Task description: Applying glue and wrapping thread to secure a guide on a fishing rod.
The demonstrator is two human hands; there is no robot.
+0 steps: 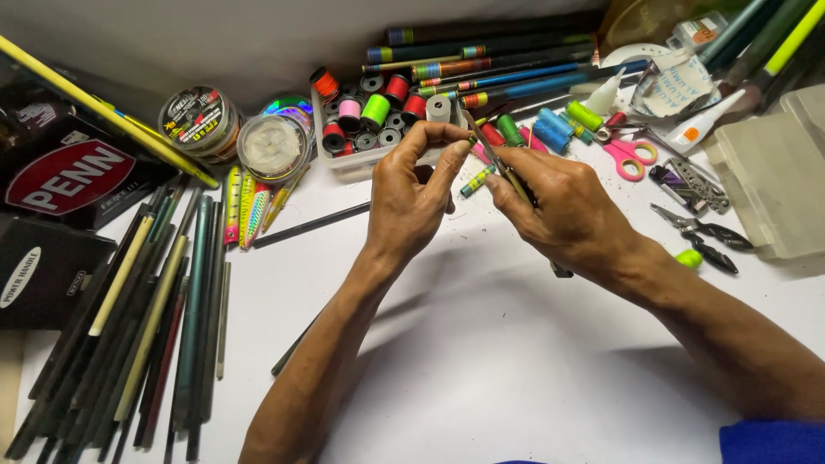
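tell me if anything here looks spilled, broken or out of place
Nothing looks spilled or broken. The table is crowded but orderly: rods lie bundled at left, thread spools sit in their tray. Both hands, left hand and right hand, pinch a thin rod piece.

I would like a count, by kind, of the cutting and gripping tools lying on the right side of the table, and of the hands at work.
Pink scissors: 1
Black pliers: 1
Left hand: 1
Right hand: 1, holding a thin tool
Total: 4
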